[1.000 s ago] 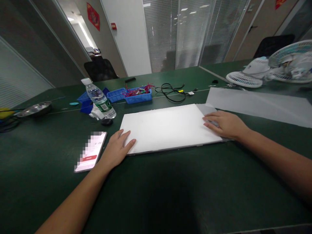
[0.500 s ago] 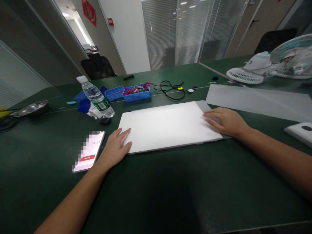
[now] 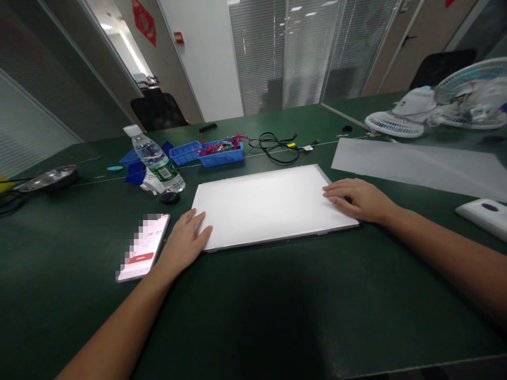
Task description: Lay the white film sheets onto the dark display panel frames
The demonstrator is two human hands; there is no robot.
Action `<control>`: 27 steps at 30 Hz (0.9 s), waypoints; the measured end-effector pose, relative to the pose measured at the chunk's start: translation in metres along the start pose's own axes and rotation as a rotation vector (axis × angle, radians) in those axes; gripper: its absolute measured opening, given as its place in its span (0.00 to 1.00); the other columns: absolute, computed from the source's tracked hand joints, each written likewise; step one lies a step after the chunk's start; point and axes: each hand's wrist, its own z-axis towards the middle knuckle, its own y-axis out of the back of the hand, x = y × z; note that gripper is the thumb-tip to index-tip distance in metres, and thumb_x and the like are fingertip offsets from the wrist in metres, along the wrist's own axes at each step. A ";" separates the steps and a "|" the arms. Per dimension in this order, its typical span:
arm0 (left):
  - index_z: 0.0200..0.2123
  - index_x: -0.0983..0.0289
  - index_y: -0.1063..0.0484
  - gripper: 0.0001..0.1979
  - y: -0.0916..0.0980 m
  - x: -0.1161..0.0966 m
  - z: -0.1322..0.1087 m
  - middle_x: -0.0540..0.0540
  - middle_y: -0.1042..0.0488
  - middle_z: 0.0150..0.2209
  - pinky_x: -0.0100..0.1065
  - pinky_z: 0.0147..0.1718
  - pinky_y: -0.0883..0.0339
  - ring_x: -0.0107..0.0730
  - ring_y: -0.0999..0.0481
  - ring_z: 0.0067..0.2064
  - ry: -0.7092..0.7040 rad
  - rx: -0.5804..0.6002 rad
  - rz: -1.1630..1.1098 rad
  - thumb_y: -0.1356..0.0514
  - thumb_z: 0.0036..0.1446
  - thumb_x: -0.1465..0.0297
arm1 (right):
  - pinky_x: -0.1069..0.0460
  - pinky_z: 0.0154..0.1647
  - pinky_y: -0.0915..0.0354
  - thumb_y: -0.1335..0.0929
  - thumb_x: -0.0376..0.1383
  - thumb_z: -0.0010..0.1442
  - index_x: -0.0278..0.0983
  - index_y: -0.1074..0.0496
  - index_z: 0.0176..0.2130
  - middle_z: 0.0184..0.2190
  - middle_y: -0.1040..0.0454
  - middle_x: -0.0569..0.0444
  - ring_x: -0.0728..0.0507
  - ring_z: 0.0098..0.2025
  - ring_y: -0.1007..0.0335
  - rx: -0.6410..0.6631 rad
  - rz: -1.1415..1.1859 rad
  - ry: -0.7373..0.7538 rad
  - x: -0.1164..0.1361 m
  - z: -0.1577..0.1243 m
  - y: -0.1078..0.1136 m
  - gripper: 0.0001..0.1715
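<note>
A bright white rectangular panel (image 3: 269, 203) lies flat on the green table (image 3: 253, 316), with a thin darker rim along its near side. My left hand (image 3: 185, 238) rests at its left edge, thumb and fingers apart, fingertips on the white surface. At the right edge lies my right hand (image 3: 358, 199), its fingers stretched out over the panel and touching it. Neither hand is closed on anything. Just left of my left hand is a phone (image 3: 144, 253) with its screen lit.
Behind the panel stand a water bottle (image 3: 158, 161), a blue tray (image 3: 222, 158) of red wires, and a black cable (image 3: 273, 148). A translucent sheet (image 3: 415, 166) lies at right, near fan parts (image 3: 396, 124) and a white device (image 3: 485, 216). A black mouse-like object (image 3: 169, 198) sits at left.
My right hand has shifted slightly left with the top white layer's right side. The grey strip that showed at the panel's right end is now mostly covered. My left hand stays at the left edge.
</note>
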 end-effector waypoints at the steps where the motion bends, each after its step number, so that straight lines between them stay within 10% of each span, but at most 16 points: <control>1: 0.70 0.71 0.27 0.40 0.000 0.001 0.000 0.71 0.37 0.75 0.58 0.74 0.40 0.63 0.34 0.75 -0.006 -0.004 0.003 0.48 0.69 0.47 | 0.35 0.61 0.25 0.36 0.48 0.75 0.47 0.13 0.52 0.56 0.16 0.52 0.35 0.59 0.19 0.001 0.012 0.009 0.001 0.000 0.000 0.23; 10: 0.70 0.73 0.28 0.37 -0.006 0.010 0.003 0.72 0.36 0.75 0.60 0.75 0.43 0.62 0.36 0.76 -0.064 -0.010 0.037 0.50 0.69 0.54 | 0.34 0.67 0.30 0.35 0.48 0.74 0.47 0.16 0.59 0.59 0.18 0.50 0.33 0.63 0.22 -0.016 -0.021 -0.023 -0.017 -0.002 0.004 0.25; 15: 0.70 0.74 0.29 0.36 -0.007 0.012 0.004 0.73 0.36 0.75 0.58 0.75 0.43 0.61 0.36 0.76 -0.079 -0.018 0.049 0.50 0.70 0.56 | 0.33 0.73 0.40 0.38 0.52 0.76 0.32 0.29 0.72 0.72 0.31 0.34 0.28 0.72 0.35 -0.137 -0.331 -0.466 -0.077 -0.026 0.014 0.39; 20: 0.71 0.74 0.29 0.36 -0.005 0.009 0.003 0.73 0.36 0.75 0.58 0.75 0.42 0.60 0.36 0.76 -0.070 0.000 0.060 0.50 0.70 0.56 | 0.34 0.68 0.37 0.39 0.66 0.72 0.23 0.41 0.78 0.74 0.37 0.25 0.22 0.72 0.38 0.057 -0.333 -0.964 -0.125 -0.049 0.018 0.59; 27: 0.71 0.76 0.30 0.38 -0.004 0.006 0.003 0.73 0.37 0.75 0.58 0.75 0.42 0.61 0.36 0.76 -0.061 0.004 0.063 0.51 0.70 0.55 | 0.35 0.60 0.33 0.40 0.62 0.74 0.39 0.29 0.73 0.71 0.30 0.36 0.24 0.65 0.31 0.096 -0.313 -0.924 -0.126 -0.044 0.013 0.44</control>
